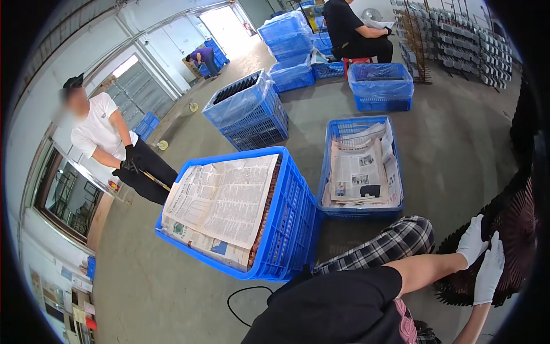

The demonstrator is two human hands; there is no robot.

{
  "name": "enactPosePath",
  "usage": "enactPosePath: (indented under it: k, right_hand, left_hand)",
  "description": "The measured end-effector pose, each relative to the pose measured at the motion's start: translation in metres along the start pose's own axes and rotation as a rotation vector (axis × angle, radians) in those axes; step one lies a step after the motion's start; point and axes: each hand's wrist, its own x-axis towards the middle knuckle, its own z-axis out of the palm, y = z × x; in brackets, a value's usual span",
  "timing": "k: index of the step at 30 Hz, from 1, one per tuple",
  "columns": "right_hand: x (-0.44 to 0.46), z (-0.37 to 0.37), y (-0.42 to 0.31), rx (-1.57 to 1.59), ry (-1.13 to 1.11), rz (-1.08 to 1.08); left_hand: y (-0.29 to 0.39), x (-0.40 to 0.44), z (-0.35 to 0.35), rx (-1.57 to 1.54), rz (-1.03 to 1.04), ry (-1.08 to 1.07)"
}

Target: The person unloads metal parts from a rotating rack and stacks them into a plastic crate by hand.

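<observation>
At the right edge, my left hand [472,241], in a white glove, rests on a dark brown, round mass of thin radiating pieces [518,221]. Just below it my right hand [490,274], also white-gloved, lies flat against the same mass with its fingers stretched out. Both hands look open, and their fingertips are close together. I cannot make out what kind of parts these pieces are, as the edge of the view is dark. My plaid-covered knee [395,238] is beside them.
A blue crate [292,223] topped with newspaper [229,195] stands left of me. Another blue crate [361,212] holds newspapers. Plastic-lined crates [252,117] stand behind. A person with black gloves [103,129] stands left, another person [355,28] sits behind, and a third [203,57] bends far back.
</observation>
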Motion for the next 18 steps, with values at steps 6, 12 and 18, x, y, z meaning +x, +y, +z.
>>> enactPosePath:
  k: [6, 12, 18]
  right_hand:
    - [0.005, 0.003, -0.009, -0.068, -0.051, 0.090]
    - [-0.007, -0.028, -0.020, 0.616, 0.004, 0.246]
    - [-0.026, -0.049, -0.075, 0.187, 0.204, -0.021]
  left_hand:
    - [-0.013, -0.002, 0.011, -0.125, -0.047, 0.072]
    - [-0.007, -0.006, 0.000, -0.130, 0.143, 0.156]
    - [0.015, -0.020, -0.067, -0.070, 0.129, -0.117]
